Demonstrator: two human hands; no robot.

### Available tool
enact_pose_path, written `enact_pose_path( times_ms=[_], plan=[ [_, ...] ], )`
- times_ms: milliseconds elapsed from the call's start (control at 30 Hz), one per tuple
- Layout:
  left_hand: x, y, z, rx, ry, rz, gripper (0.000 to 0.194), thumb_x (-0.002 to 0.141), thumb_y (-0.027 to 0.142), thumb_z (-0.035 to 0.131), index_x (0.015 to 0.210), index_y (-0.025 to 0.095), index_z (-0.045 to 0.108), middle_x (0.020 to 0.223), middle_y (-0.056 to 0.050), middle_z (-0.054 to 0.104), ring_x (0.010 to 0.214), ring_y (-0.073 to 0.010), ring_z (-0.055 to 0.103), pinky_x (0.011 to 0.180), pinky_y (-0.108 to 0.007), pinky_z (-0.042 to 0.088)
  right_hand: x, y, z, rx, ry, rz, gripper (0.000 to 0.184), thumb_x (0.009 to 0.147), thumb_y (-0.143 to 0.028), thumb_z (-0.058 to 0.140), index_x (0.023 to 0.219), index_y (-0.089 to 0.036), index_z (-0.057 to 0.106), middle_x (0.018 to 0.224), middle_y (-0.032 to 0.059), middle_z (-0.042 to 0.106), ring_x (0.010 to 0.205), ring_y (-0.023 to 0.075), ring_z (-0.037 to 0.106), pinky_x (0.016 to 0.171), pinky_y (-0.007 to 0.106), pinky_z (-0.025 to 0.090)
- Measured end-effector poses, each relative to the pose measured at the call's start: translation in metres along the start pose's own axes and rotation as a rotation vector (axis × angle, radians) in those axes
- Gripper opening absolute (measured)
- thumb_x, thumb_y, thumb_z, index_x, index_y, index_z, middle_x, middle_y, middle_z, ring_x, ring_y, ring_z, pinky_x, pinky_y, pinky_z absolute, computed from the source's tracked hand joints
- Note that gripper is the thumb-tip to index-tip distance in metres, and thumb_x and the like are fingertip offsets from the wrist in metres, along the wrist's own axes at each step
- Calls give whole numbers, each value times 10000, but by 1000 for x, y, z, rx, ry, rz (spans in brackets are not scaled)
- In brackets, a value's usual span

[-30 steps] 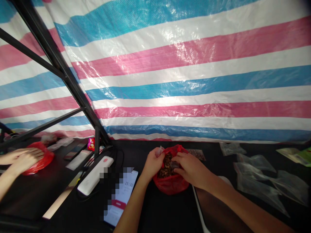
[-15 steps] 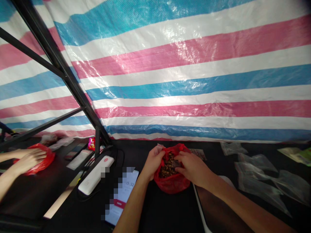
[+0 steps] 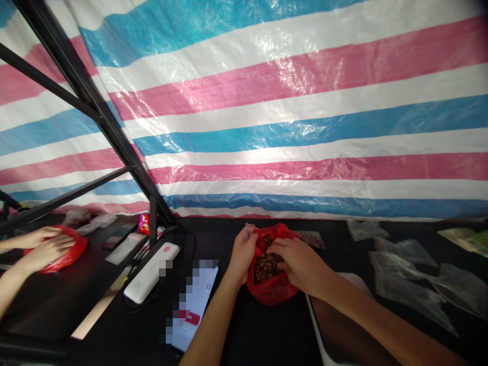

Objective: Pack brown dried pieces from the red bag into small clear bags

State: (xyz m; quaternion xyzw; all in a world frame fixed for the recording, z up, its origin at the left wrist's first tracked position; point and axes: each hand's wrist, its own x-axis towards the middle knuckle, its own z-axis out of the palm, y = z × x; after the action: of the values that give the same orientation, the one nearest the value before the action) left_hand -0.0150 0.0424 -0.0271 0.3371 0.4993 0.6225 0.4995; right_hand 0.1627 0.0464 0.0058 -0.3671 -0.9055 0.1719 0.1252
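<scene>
A red plastic bag [image 3: 271, 291] full of small brown pieces [image 3: 265, 268] sits on the black table in front of me. My left hand [image 3: 242, 255] is closed on the bag's left rim, with a small clear packet pinched above the thumb. My right hand [image 3: 298, 264] reaches into the bag's mouth from the right, fingers curled among the brown pieces; what they hold is hidden.
A phone [image 3: 192, 306] and a white power bank [image 3: 151, 272] lie left of the bag. Several empty clear bags [image 3: 414, 279] lie at the right. Another person's hands [image 3: 43, 247] rest on a second red bag [image 3: 72, 249] at far left. A striped tarp [image 3: 290, 117] walls the back.
My hands and the bag have shifted slightly; my right hand has dug a little deeper into the bag. The other person's hands stay on their red bag.
</scene>
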Motion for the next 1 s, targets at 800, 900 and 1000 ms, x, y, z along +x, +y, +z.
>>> enact_pose_path(
  times_ms=[800, 900, 1000],
  plan=[
    [10, 17, -20, 336, 97, 582, 279, 833, 215, 716, 1100, 204, 639, 1089, -70, 680, 1044, -228, 662, 993, -388, 494, 5, 12, -32, 741, 59, 56, 272, 934, -314, 683, 1178, -217, 756, 1128, 67, 792, 1023, 259, 726, 928, 374, 541],
    [3, 18, -22, 587, 23, 665, 303, 837, 171, 683, 1131, 231, 643, 1098, -62, 669, 1064, -252, 636, 994, -412, 479, 2, 13, -50, 772, 100, 9, 320, 957, -412, 685, 1205, -221, 752, 1185, 73, 779, 1045, 256, 717, 918, 364, 548],
    [-7, 19, -20, 872, -66, 738, 403, 782, 110, 678, 1159, 249, 643, 1109, -65, 643, 1085, -281, 588, 987, -435, 459, 0, 10, -63, 664, 145, -21, 335, 971, -454, 672, 1201, -231, 766, 1207, 63, 773, 981, 233, 704, 878, 348, 543]
  ],
)
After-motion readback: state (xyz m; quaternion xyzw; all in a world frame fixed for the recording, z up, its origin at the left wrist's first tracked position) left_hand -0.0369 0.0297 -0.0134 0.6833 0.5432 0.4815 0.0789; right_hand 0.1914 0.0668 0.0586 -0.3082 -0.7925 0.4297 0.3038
